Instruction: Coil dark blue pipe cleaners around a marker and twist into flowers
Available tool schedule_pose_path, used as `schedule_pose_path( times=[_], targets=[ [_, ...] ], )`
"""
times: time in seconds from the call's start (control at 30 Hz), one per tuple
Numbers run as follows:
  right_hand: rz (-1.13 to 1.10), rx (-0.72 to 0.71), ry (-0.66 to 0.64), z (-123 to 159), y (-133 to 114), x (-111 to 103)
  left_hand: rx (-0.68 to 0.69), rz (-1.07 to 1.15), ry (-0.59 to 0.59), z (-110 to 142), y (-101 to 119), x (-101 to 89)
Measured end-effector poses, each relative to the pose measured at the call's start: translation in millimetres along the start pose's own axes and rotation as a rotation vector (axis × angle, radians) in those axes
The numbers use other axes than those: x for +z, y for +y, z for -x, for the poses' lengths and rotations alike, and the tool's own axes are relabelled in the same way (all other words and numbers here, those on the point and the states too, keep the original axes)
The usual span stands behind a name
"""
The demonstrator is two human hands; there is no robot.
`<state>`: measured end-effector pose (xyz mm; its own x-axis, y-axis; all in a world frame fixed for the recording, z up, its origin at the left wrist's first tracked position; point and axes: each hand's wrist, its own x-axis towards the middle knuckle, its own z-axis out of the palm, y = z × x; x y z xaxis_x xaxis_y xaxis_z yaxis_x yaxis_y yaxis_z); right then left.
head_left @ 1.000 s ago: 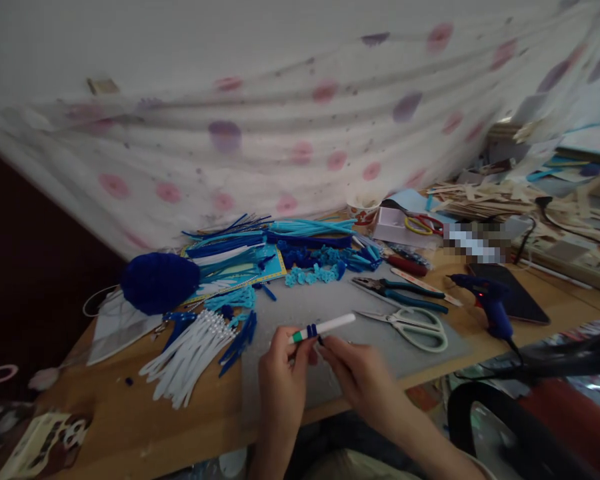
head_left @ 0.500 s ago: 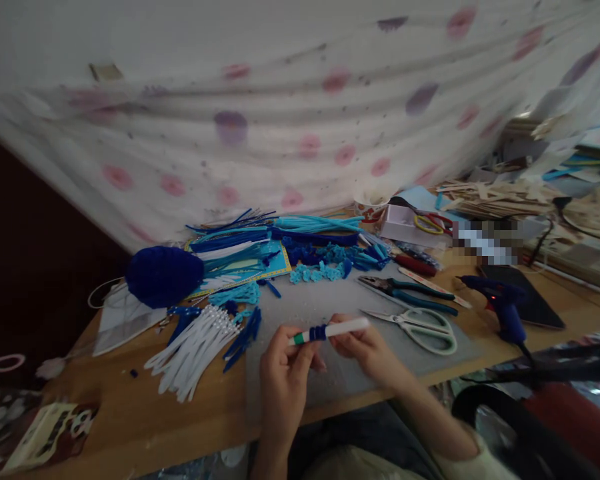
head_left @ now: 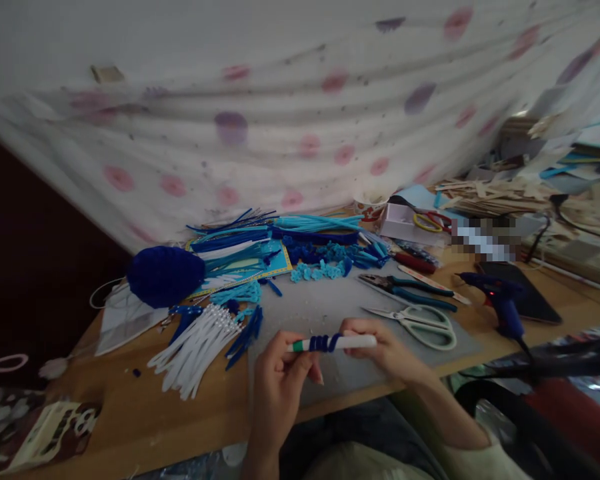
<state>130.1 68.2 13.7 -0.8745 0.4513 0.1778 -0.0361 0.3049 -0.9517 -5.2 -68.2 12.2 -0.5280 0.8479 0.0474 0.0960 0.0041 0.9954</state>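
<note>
A white marker (head_left: 359, 342) with a green band lies nearly level between my hands, over the grey mat. Around its middle winds a dark blue pipe cleaner (head_left: 321, 343) in several coils, the right-hand ones loosely spaced. My left hand (head_left: 285, 373) is closed on the marker's green-banded end, thumb and fingers just left of the coils. At the right end of the coils my right hand (head_left: 380, 350) is closed in a pinch against the white end; its fingertips are partly hidden behind the marker, where the pipe cleaner's end seems to run.
White-handled scissors (head_left: 427, 327), pliers (head_left: 407, 291) and a blue glue gun (head_left: 503, 300) with a red light lie to the right. White pipe-cleaner loops (head_left: 193, 353) and a dark blue fuzzy ball (head_left: 166, 276) sit left. Light blue pieces (head_left: 320, 271) lie behind the mat (head_left: 300, 303).
The coils on the marker have spread wider towards the right. My right hand has shifted slightly right and down, and the marker has turned closer to level.
</note>
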Motion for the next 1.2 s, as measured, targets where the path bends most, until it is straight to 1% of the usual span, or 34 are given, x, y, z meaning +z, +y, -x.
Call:
schedule_pose_path(
  times=[0.03,0.07,0.13,0.17,0.2,0.23,0.27,0.3,0.33,0.37,0.4,0.43,0.47,0.5,0.53,0.57,0.6,0.63,0.67,0.7,0.73,0.77,0.83,0.9,0.97,1.03,1.1,1.2],
  targets=[
    [0.002,0.024,0.064,4,5,12,-0.001,-0.017,0.056,-2,-5,3.3],
    [0.073,0.054,0.091,9,7,23,0.007,-0.066,0.105,-3,-9,6.4],
    [0.386,0.107,0.143,16,1,35,0.031,-0.22,0.171,-3,-16,11.0],
    [0.576,0.12,0.133,18,-7,36,0.04,-0.3,0.179,-2,-18,12.0],
    [0.753,0.119,0.103,18,-16,32,0.046,-0.372,0.166,0,-17,12.0],
    [0.885,0.103,0.047,17,-27,24,0.048,-0.427,0.137,2,-15,10.9],
    [0.961,0.075,-0.008,14,-37,13,0.046,-0.455,0.088,5,-11,8.9],
    [0.972,0.031,-0.067,10,-45,0,0.034,-0.449,0.02,7,-7,6.1],
    [0.916,-0.016,-0.134,6,-52,-13,0.011,-0.404,-0.065,9,-2,3.0],
    [0.793,-0.072,-0.224,2,-55,-24,-0.022,-0.318,-0.149,10,2,0.1],
    [0.625,-0.122,-0.323,-2,-55,-32,-0.057,-0.206,-0.212,10,5,-2.0],
    [0.453,-0.151,-0.358,-5,-52,-35,-0.087,-0.085,-0.247,9,7,-2.8],
    [0.319,-0.156,-0.317,-6,-47,-33,-0.103,0.031,-0.238,8,7,-2.0],
    [0.211,-0.149,-0.226,-7,-39,-26,-0.1,0.126,-0.187,6,6,0.5],
    [0.121,-0.129,-0.086,-5,-29,-14,-0.084,0.189,-0.106,5,4,4.6],
    [0.034,-0.097,0.097,-3,-19,1,-0.061,0.221,-0.005,3,1,9.8],
    [-0.051,-0.068,0.282,0,-10,17,-0.039,0.215,0.091,2,-2,15.4],
    [-0.141,-0.025,0.473,4,-2,32,-0.026,0.183,0.161,2,-5,20.8],
    [-0.201,0.033,0.535,8,4,44,-0.017,0.14,0.206,2,-7,25.3],
    [-0.227,0.072,0.574,11,7,54,-0.012,0.092,0.224,2,-10,28.4],
    [-0.24,0.085,0.583,14,7,59,-0.004,0.048,0.229,3,-11,29.7],
    [-0.247,0.091,0.563,17,5,61,0.011,0.009,0.236,3,-13,29.1],
    [-0.247,0.092,0.519,19,-1,56,0.062,-0.067,0.296,4,-15,22.9],
    [-0.231,0.11,0.519,20,-5,46,0.121,-0.125,0.385,2,-16,12.7],
    [-0.197,0.132,0.528,21,-4,35,0.149,-0.131,0.422,1,-15,2.8],
    [-0.14,0.128,0.511,22,-1,25,0.147,-0.101,0.387,1,-12,-3.8],
    [-0.034,0.071,0.516,25,-1,13,0.122,-0.085,0.319,2,-8,-5.9],
    [0.208,-0.131,0.557,32,-13,-3,0.063,-0.088,0.232,6,0,-4.4]
  ],
)
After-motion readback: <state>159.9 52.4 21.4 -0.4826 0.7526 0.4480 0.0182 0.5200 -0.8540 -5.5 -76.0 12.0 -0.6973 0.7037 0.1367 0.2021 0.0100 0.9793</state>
